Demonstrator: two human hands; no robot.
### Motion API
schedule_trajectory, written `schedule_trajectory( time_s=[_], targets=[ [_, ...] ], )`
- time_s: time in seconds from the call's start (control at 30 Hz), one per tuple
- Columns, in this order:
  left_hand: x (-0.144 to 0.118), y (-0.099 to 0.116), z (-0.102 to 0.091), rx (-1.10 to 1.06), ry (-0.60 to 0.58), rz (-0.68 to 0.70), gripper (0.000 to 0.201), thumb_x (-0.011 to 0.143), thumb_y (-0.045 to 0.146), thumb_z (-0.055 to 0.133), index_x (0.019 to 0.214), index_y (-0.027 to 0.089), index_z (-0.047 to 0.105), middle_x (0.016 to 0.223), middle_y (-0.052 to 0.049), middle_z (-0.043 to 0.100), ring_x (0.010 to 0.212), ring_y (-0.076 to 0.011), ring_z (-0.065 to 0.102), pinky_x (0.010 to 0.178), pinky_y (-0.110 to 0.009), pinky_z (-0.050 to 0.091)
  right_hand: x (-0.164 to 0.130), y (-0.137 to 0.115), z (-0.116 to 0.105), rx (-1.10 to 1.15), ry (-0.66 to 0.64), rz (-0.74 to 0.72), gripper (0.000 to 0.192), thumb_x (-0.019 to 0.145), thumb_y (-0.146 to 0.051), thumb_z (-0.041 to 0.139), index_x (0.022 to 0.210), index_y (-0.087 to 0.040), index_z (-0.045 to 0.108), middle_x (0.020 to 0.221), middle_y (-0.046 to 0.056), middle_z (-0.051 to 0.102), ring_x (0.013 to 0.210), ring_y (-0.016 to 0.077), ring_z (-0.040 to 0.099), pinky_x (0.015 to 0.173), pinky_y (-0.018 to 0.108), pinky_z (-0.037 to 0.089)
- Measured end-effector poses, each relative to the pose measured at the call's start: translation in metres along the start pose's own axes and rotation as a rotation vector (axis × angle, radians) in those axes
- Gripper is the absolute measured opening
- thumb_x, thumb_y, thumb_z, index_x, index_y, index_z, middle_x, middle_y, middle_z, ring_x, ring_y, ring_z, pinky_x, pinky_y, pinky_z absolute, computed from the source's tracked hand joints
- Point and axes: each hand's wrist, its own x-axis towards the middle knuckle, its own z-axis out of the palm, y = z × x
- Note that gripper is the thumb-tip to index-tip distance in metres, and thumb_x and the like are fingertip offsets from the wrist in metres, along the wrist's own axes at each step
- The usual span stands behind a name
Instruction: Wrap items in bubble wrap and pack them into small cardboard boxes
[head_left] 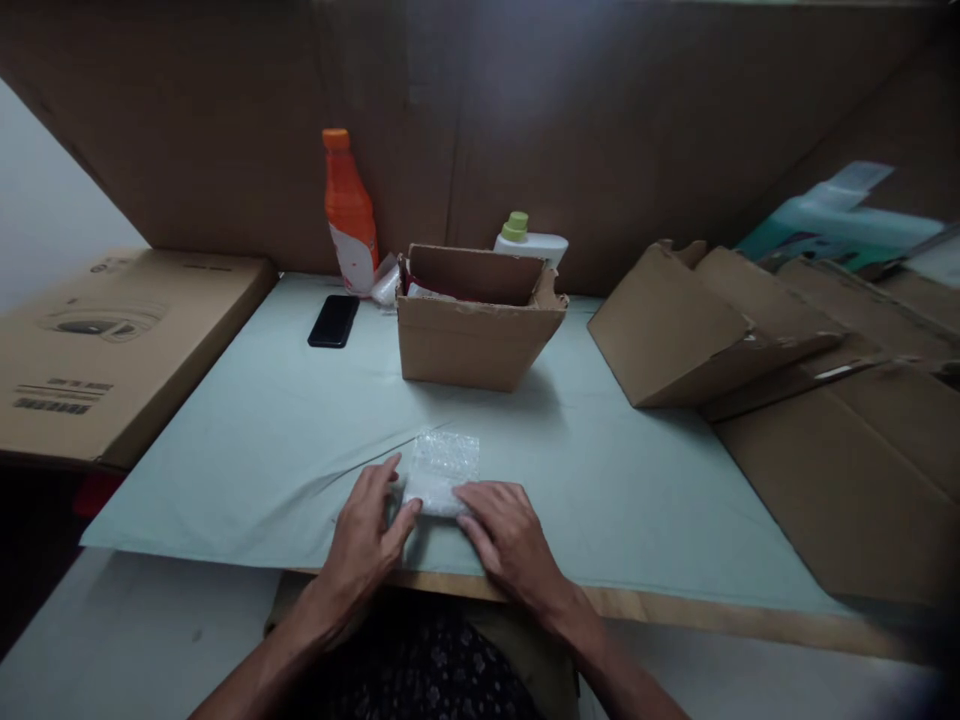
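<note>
A small bundle of clear bubble wrap [442, 470] lies on the pale green table cover [247, 450], near the front edge. My left hand [367, 535] rests flat on the cover with its fingertips against the bundle's left side. My right hand [506, 535] presses its fingers on the bundle's near right edge. What the wrap holds cannot be seen. Behind the bundle stands an open brown cardboard box [476, 320], flaps up.
An orange bottle [349, 210] and a black phone [334, 321] sit at the back left. A white bottle with a green cap [529, 240] stands behind the box. Flattened cardboard [750, 330] is piled at the right; a large carton [105, 350] lies at the left.
</note>
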Motion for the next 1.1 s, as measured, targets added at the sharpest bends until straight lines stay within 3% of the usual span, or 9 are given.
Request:
schedule_trajectory(
  time_s=[0.17,0.33,0.43,0.57,0.73,0.8,0.9,1.0,1.1],
  targets=[
    [-0.025,0.015,0.006,-0.867,-0.13,-0.466,0.08,0.083,0.047,0.072,0.149,0.016,0.037,0.137,-0.019,0.06,0.12,-0.0274,0.063,0.101,-0.042,0.051,-0.003,-0.007,-0.003,0.432,0.0,0.403,0.025,0.097,-0.035,0.054,0.114,-0.023,0.068,0.104,0.007,0.076,0.09,0.0226,0.071,0.076,0.034,0.058],
    [-0.02,0.025,0.027,-1.03,-0.152,-0.472,0.085,0.075,0.044,0.081,0.146,0.017,0.042,0.124,-0.011,0.069,0.108,-0.0213,0.066,0.097,-0.032,0.049,-0.012,-0.011,-0.013,0.435,0.043,0.368,0.04,0.085,-0.04,0.069,0.122,-0.025,0.068,0.135,0.012,0.064,0.123,0.0302,0.061,0.1,0.044,0.051],
    [-0.018,0.022,0.033,-0.932,-0.26,-0.342,0.078,0.079,0.046,0.077,0.144,0.016,0.045,0.12,-0.011,0.071,0.107,-0.0224,0.066,0.095,-0.032,0.05,-0.01,-0.001,-0.021,0.613,0.001,0.403,0.076,0.074,-0.046,0.079,0.142,-0.022,0.053,0.14,0.015,0.06,0.123,0.0319,0.061,0.094,0.042,0.055],
    [0.007,0.025,0.024,-0.5,-0.262,-0.102,0.067,0.083,0.046,0.07,0.14,0.016,0.05,0.124,-0.014,0.069,0.108,-0.0267,0.067,0.097,-0.041,0.052,-0.008,0.009,-0.033,0.608,-0.117,0.444,0.029,0.084,-0.045,0.069,0.099,-0.02,0.072,0.091,0.005,0.074,0.086,0.0236,0.069,0.079,0.032,0.056],
    [0.108,0.075,-0.014,0.279,0.204,0.635,0.056,0.093,0.026,0.059,0.146,0.018,0.044,0.145,-0.017,0.056,0.144,-0.0321,0.041,0.116,-0.054,0.035,-0.017,0.031,-0.057,0.476,-0.004,0.472,0.031,0.09,-0.049,0.06,0.091,-0.021,0.073,0.088,0.005,0.075,0.081,0.0237,0.07,0.073,0.03,0.058],
    [0.154,0.096,-0.023,0.499,0.286,0.741,0.058,0.089,0.017,0.059,0.145,0.012,0.044,0.146,-0.019,0.054,0.147,-0.0341,0.036,0.119,-0.056,0.028,-0.023,0.044,-0.067,0.401,0.042,0.461,0.031,0.09,-0.049,0.061,0.097,-0.022,0.075,0.094,0.007,0.078,0.085,0.0256,0.073,0.076,0.031,0.06],
    [0.201,0.112,-0.025,0.656,0.24,0.741,0.037,0.087,0.009,0.051,0.122,0.014,0.062,0.115,-0.014,0.071,0.121,-0.0303,0.06,0.114,-0.055,0.034,-0.029,0.062,-0.082,0.295,0.12,0.425,0.035,0.089,-0.047,0.062,0.111,-0.023,0.076,0.106,0.009,0.079,0.095,0.028,0.075,0.082,0.033,0.062],
    [0.206,0.109,-0.024,0.626,0.209,0.816,0.028,0.089,0.007,0.044,0.097,0.019,0.067,0.086,-0.005,0.071,0.09,-0.022,0.065,0.11,-0.052,0.038,-0.035,0.077,-0.105,0.178,0.21,0.419,0.035,0.085,-0.05,0.067,0.108,-0.026,0.078,0.103,0.008,0.08,0.087,0.0277,0.077,0.076,0.032,0.064],
    [0.174,0.1,-0.03,0.57,0.194,0.907,0.026,0.094,0.007,0.042,0.094,0.019,0.065,0.082,-0.002,0.068,0.082,-0.0186,0.061,0.111,-0.051,0.037,-0.038,0.088,-0.138,0.063,0.319,0.429,0.032,0.08,-0.055,0.072,0.1,-0.03,0.079,0.093,0.006,0.081,0.076,0.0271,0.077,0.064,0.031,0.064]
  ],
)
